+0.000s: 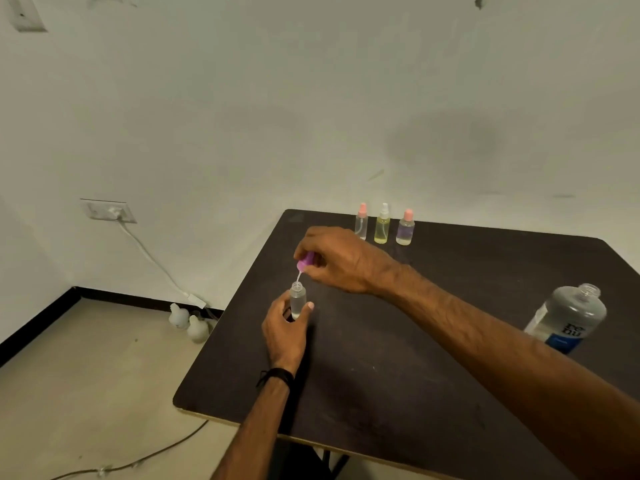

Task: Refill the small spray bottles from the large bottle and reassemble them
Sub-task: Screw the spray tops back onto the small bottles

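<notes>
Head view: left hand (282,329) grips the upright bottle (298,299); right hand (341,259) pinches the pump (305,261) just above, tube tip at the open neck.

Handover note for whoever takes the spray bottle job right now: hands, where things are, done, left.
Left hand holds the small clear bottle upright on the table, neck open, liquid inside.
Right hand pinches the purple spray head just above it, with the dip tube tip at the neck.
Three small capped bottles stand in a row at the far edge.
Large bottle stands uncapped on the right, partly full.
Done: the bottle in hand looks filled.
Left: lower the tube in and fasten the spray head. The large bottle's cap is not in view.
</notes>
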Demonstrator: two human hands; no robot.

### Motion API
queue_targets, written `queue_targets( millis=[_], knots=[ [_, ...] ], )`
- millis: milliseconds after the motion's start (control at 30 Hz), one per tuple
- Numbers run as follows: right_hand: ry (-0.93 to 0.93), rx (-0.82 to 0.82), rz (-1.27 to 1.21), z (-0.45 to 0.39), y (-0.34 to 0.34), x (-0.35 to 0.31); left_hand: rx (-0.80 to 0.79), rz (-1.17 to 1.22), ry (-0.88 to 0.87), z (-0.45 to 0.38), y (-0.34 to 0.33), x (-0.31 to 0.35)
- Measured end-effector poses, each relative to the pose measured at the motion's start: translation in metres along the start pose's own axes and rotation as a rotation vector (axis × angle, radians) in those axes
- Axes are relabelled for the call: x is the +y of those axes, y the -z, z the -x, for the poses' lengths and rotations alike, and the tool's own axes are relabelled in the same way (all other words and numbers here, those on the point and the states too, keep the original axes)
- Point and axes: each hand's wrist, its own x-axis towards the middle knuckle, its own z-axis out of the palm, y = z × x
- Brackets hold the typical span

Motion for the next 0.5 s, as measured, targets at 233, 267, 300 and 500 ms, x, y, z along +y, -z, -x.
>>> queue_targets(
  millis=[233,267,300,500],
  knots=[
    [-0.018,-0.146,0.049,-0.008,-0.026,0.004,-0.023,-0.021,-0.031,0.001,0.0,-0.004],
    [-0.023,-0.167,0.056,-0.011,-0.03,0.005,-0.024,-0.026,-0.025,0.001,-0.001,-0.004],
    [-0.027,-0.187,0.062,-0.014,-0.034,0.006,-0.024,-0.028,-0.018,0.001,-0.001,-0.005],
    [-0.048,-0.301,0.083,-0.029,-0.041,0.009,-0.035,-0.04,-0.018,0.001,-0.001,-0.005]
  ],
)
